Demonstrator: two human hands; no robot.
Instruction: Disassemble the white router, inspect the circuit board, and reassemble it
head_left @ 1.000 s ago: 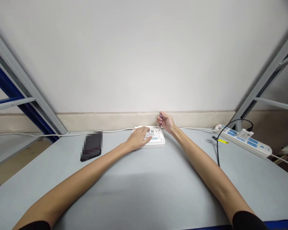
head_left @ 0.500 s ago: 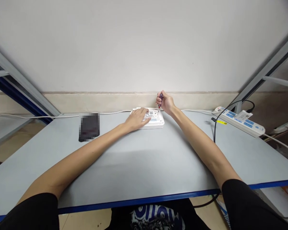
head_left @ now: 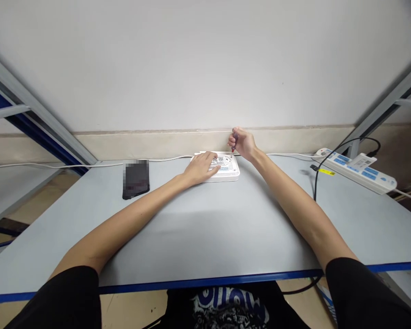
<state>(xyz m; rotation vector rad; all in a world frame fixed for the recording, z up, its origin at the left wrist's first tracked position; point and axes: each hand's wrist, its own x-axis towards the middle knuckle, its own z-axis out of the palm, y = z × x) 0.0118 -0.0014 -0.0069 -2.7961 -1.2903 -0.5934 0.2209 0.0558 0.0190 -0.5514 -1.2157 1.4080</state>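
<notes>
A flat white device [head_left: 228,170] with labels on its upturned face lies at the far side of the grey table [head_left: 205,228], close to the wall. My left hand [head_left: 201,166] rests flat on its left part, fingers stretched out. My right hand [head_left: 242,142] is closed around a small screwdriver [head_left: 234,142] held upright, with the tip down on the device's far right corner.
A dark phone [head_left: 136,178] lies left of the device. A white power strip [head_left: 358,169] with blue sockets sits at the far right, with a black cable [head_left: 315,183] running off the table. A white cord [head_left: 55,165] runs along the wall. Metal rack posts stand at both sides.
The camera has tilted down and shifted, so the table's near edge and my lap now show. Both hands stay on the device, the screwdriver still at the same corner.
</notes>
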